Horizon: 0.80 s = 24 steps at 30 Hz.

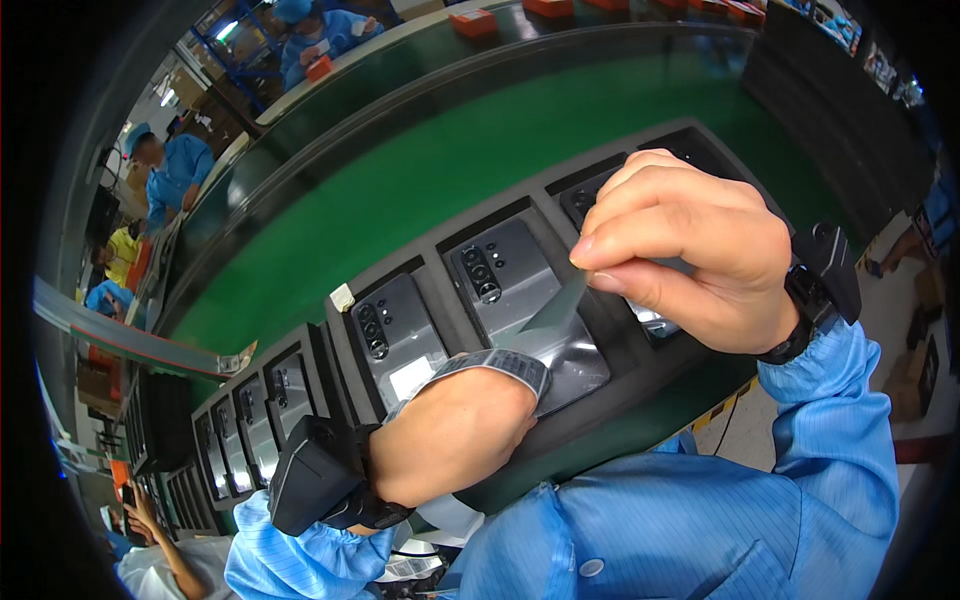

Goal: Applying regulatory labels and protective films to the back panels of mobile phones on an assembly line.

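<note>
My right hand (690, 250) is closed in a pinch on the corner of a clear film (558, 318). The film slants down from those fingertips to a dark glossy phone (515, 262), which lies camera side up in a tray slot. Low over the near end of that phone is my left hand (460, 430), curled, its fingertips mostly hidden from view. A strip of labels (510, 367) bends along its far side and appears held in it. Another phone (395, 325) lies in the slot to the left, and a third phone (580, 200) is partly covered by my right hand.
The black foam tray (432, 265) rests on a green conveyor belt (400, 190). To its left stands a tray with several phones (290, 390). A small pale piece (342, 297) sits on the tray rim. Orange boxes (473, 22) and co-workers in blue (178, 175) are across the line.
</note>
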Each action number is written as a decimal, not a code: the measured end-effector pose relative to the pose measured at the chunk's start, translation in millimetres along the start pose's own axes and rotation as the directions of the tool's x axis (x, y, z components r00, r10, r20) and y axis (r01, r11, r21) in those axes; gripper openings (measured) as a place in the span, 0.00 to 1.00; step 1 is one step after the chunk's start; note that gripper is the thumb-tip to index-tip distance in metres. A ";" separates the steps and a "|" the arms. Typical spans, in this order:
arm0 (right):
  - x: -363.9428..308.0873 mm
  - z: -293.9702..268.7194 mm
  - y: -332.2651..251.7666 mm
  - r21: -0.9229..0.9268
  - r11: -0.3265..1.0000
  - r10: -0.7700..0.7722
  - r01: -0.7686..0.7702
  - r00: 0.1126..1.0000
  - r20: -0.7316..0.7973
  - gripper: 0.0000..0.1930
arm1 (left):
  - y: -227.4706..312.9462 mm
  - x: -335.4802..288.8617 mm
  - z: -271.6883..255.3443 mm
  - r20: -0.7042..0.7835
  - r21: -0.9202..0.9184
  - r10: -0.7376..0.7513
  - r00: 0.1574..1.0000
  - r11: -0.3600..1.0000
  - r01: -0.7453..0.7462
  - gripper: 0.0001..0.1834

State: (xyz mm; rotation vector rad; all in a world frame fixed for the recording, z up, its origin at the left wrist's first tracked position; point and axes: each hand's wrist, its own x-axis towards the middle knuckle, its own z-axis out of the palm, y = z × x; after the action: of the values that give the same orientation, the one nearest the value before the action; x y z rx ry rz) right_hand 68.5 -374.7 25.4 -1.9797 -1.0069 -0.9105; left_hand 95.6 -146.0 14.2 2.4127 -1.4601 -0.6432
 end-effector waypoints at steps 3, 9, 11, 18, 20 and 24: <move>-2.7 -2.4 11.5 0.003 1.000 0.025 -0.025 1.000 0.003 0.09 | -4.4 13.1 -3.0 0.239 0.032 -0.007 0.971 0.999 -0.001 0.11; -4.5 5.6 30.6 0.050 0.996 0.080 -0.079 0.997 -0.012 0.06 | -2.0 21.9 -4.3 0.251 0.111 0.111 0.962 0.984 -0.143 0.06; -5.1 9.0 38.1 0.067 0.992 0.106 -0.103 0.994 -0.037 0.05 | 3.4 16.7 6.9 0.103 0.225 0.138 0.985 0.961 -0.158 0.05; -14.8 24.1 60.8 0.215 0.953 0.223 -0.214 0.975 -0.021 0.04 | 10.8 12.1 31.3 -0.152 0.492 0.178 0.972 0.867 -0.082 0.06; -19.5 21.3 62.1 0.217 0.944 0.258 -0.250 0.966 -0.010 0.04 | 12.9 19.7 18.2 -0.065 0.345 0.149 0.987 0.931 -0.118 0.03; -19.1 25.4 59.1 0.257 0.906 0.335 -0.335 0.941 0.043 0.04 | 23.8 20.6 15.4 -0.048 0.493 0.109 0.993 0.867 -0.072 0.02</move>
State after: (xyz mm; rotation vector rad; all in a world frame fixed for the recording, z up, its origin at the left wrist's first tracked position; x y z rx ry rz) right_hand 117.3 -385.7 -19.4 -1.8485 -0.7107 -0.5582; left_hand 77.8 -175.1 5.9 2.6656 -1.8755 -0.1623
